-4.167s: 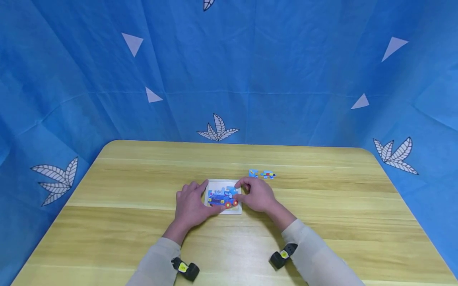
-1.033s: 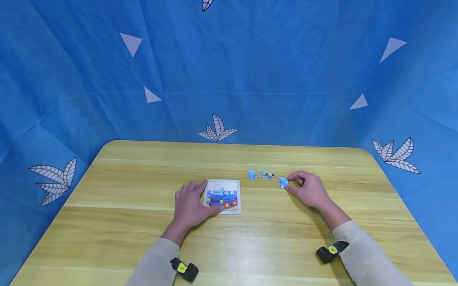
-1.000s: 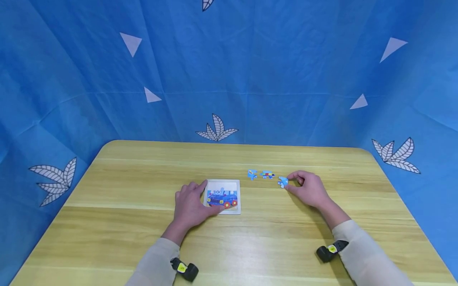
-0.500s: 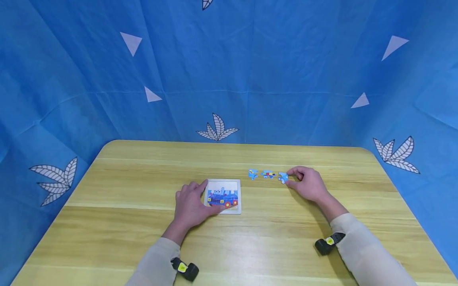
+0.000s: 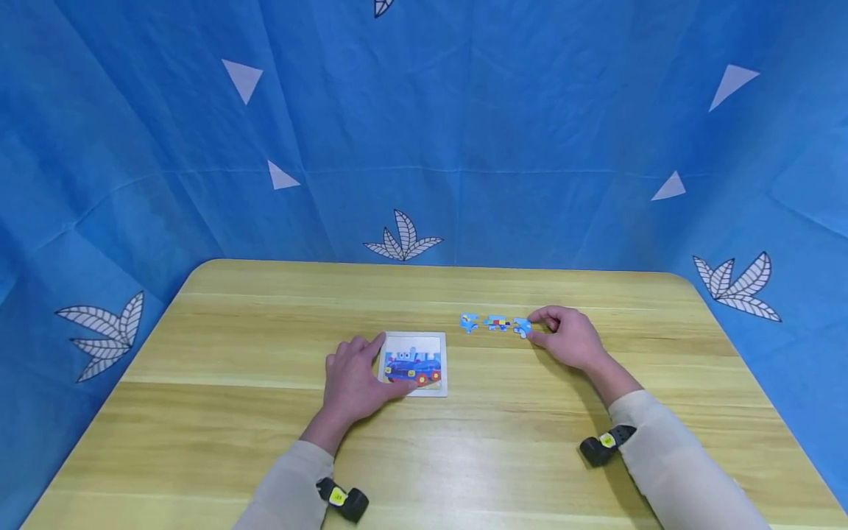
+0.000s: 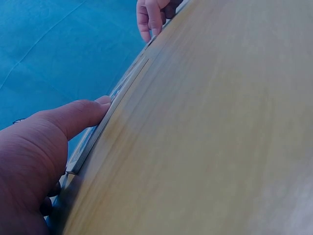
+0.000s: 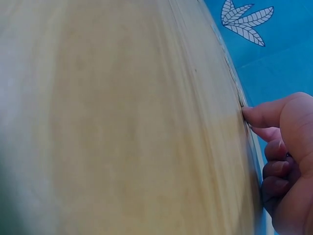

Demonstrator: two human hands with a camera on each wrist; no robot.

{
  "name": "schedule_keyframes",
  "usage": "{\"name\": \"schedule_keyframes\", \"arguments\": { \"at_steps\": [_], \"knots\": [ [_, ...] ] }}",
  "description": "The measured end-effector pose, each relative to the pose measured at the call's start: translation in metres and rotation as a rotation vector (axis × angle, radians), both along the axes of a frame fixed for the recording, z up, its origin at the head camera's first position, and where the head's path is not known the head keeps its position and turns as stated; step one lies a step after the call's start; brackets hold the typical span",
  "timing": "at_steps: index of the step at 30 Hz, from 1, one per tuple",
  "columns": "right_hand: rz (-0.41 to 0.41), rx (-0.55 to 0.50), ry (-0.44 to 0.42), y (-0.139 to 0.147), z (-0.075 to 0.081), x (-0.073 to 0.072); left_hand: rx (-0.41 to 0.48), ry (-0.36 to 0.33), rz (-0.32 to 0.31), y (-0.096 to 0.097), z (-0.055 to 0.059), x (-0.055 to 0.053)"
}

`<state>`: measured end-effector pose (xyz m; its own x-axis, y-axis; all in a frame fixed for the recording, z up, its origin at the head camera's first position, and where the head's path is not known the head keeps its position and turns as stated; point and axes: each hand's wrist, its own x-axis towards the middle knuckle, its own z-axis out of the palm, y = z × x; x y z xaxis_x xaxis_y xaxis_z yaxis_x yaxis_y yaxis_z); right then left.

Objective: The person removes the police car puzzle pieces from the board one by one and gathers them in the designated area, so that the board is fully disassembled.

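Note:
In the head view, a white-framed puzzle board [image 5: 444, 361] with a blue cartoon car lies mid-table. My left hand [image 5: 356, 377] rests against its left side, index finger at the far left corner. Its straight thumb lies over the near edge, as the left wrist view shows too. Right of the board, my right hand [image 5: 568, 338] pinches a light-blue puzzle piece [image 5: 521, 327] between thumb and index finger. The other right fingers are curled in the right wrist view. Just left of that piece lie a multicoloured puzzle piece [image 5: 497, 322] and another blue puzzle piece [image 5: 468, 322].
The wooden table [image 5: 278, 309] has its far edge against a blue curtain [image 5: 530, 147] printed with leaves and triangles. Each sleeved wrist carries a small black camera [image 5: 351, 504].
My right hand has left the board and gone right to the light-blue piece, shifting it slightly away from me and left, up beside the multicoloured piece. The left hand stays on the board.

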<state>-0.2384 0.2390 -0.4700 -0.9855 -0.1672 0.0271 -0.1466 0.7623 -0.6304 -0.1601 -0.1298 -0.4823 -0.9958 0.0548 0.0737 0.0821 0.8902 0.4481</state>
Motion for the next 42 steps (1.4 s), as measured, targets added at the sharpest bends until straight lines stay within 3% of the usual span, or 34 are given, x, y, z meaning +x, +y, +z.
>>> {"name": "schedule_keyframes", "arguments": {
  "at_steps": [10, 21, 36, 42],
  "knots": [
    [-0.002, -0.024, -0.010, 0.002, -0.001, 0.000, 0.007, 0.004, 0.001, 0.000, 0.000, 0.002],
    [-0.019, -0.124, 0.014, 0.002, 0.000, 0.003, 0.031, 0.012, -0.006, -0.002, 0.000, 0.003],
    [-0.071, -0.220, 0.048, -0.005, -0.001, 0.026, 0.106, -0.005, -0.120, -0.014, 0.000, 0.005],
    [-0.086, -0.254, 0.058, -0.010, -0.002, 0.033, 0.110, -0.015, -0.138, -0.016, 0.002, 0.005]
  ]
}}
